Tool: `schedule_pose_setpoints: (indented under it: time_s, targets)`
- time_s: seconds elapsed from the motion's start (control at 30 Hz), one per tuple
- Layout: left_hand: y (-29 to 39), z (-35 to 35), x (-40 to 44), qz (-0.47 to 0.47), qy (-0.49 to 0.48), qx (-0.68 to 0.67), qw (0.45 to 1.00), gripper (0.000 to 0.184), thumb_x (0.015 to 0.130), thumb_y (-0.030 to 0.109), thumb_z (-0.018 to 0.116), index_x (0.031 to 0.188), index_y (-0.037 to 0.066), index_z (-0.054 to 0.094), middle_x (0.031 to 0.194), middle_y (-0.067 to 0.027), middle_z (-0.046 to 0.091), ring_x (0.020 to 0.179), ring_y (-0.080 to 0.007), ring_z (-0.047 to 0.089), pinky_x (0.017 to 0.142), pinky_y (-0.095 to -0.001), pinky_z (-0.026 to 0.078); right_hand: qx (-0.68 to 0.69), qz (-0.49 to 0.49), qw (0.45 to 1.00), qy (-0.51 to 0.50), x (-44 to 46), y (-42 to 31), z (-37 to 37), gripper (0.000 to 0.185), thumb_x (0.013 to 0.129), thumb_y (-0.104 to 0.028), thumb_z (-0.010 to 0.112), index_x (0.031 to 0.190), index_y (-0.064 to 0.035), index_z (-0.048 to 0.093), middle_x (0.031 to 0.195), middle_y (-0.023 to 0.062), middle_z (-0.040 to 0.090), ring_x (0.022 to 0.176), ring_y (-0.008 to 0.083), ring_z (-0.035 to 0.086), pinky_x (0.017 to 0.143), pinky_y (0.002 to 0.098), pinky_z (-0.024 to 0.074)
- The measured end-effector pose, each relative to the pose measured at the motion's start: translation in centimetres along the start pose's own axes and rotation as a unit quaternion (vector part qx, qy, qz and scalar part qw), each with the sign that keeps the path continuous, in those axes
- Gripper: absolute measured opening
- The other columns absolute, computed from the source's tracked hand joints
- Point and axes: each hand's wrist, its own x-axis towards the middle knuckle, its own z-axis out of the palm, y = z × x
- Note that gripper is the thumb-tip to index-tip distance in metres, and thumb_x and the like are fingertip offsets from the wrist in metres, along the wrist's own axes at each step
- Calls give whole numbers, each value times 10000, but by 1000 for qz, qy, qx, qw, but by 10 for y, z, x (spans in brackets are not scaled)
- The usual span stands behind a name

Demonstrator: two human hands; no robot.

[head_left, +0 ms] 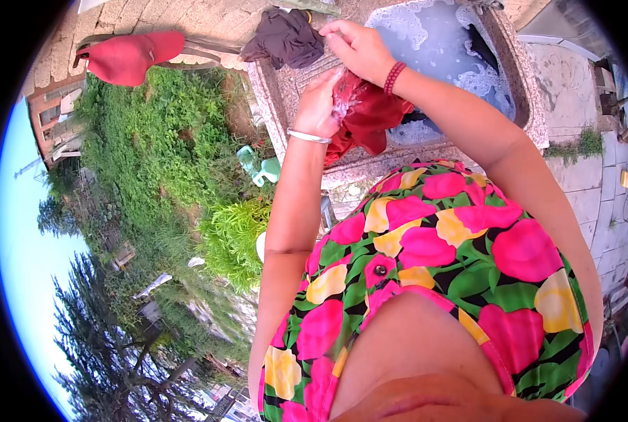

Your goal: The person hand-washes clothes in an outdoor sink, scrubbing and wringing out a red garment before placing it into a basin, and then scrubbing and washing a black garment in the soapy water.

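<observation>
My left hand (319, 107), with a silver bangle at the wrist, is closed on a wet red cloth (364, 116). White suds cling to the cloth near my fingers, and its lower folds hang over the basin's near side. My right hand (359, 50), wearing a dark red beaded bracelet, is just above the red cloth. Its fingers are curved and slightly apart beside a bunched dark garment (283, 39); whether they touch it I cannot tell. The speckled stone sink (534, 116) holds cloudy, soapy water (426, 42) with a dark item partly in it.
A red cap (132, 56) rests by the brick wall at upper left. Beyond the sink's left side are green plants (152, 133) and a pale green plastic container (257, 167). Paving slabs (574, 91) lie to the right.
</observation>
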Motion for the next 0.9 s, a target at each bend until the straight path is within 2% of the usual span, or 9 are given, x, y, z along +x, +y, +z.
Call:
schedule_pose_setpoints:
  time_s: [0.1,0.13,0.37,0.47,0.57,0.6,0.73,0.83,0.9]
  targets:
    - [0,-9,4,-78,-36,-32,996,306,980,170,471,1192,-31,559,1106,-131,644,999,-201,634,878,-348,518,73,40,996,11,4,4,-5,200,935,-172,545,1081,-71,636,688,-1,579,647,56,504,602,252,449]
    - [-1,-12,6,-104,-54,-61,991,304,985,176,464,1180,-36,559,1100,-133,646,985,-201,640,867,-349,525,71,-6,997,28,5,2,-5,197,935,-164,548,1080,-62,633,683,-4,553,627,53,477,594,242,433]
    - [-21,-36,18,-189,-246,-217,926,358,993,172,384,1261,-28,513,1214,-164,602,1099,-261,601,971,-417,472,19,-14,1000,-7,-1,6,-15,172,927,-189,586,1016,-49,630,671,-1,551,611,54,475,575,241,431]
    - [-27,-46,22,-201,-263,-250,910,364,991,167,375,1269,-27,508,1228,-174,595,1126,-276,589,992,-431,456,21,-2,998,54,-8,2,-33,178,916,-209,616,969,-39,629,644,-7,530,592,49,451,553,240,417]
    - [-26,-39,11,-142,-172,-168,960,315,963,148,477,1218,-24,544,1155,-155,631,1012,-250,641,905,-397,516,13,41,999,14,-22,19,-52,210,904,-232,642,895,-22,643,629,-10,547,584,55,465,545,240,421]
    - [-28,-40,12,-129,-161,-164,965,310,955,132,488,1217,-25,544,1143,-155,633,998,-247,644,892,-388,521,-45,67,996,-40,-26,13,-63,351,892,-342,655,780,-10,632,621,-14,564,578,65,496,535,245,426]
    - [-29,-36,10,-86,-117,-130,981,304,925,63,515,1213,-32,543,1094,-146,640,939,-221,653,836,-349,536,29,274,924,-266,-48,25,-61,558,814,-570,655,816,-12,691,608,28,589,583,128,563,534,280,454]
    - [-29,-32,11,-50,-124,-67,989,307,918,26,502,1217,-37,539,1070,-127,644,907,-185,651,801,-318,537,128,349,891,-261,-55,19,-52,537,811,-566,662,811,-30,694,590,19,569,564,118,537,503,248,415]
    - [-30,-33,8,-25,-126,-11,992,319,919,6,479,1231,-38,530,1067,-120,645,901,-166,647,788,-305,536,166,347,881,-275,-55,23,-47,388,833,-426,665,781,-42,677,579,20,569,511,95,510,454,224,379]
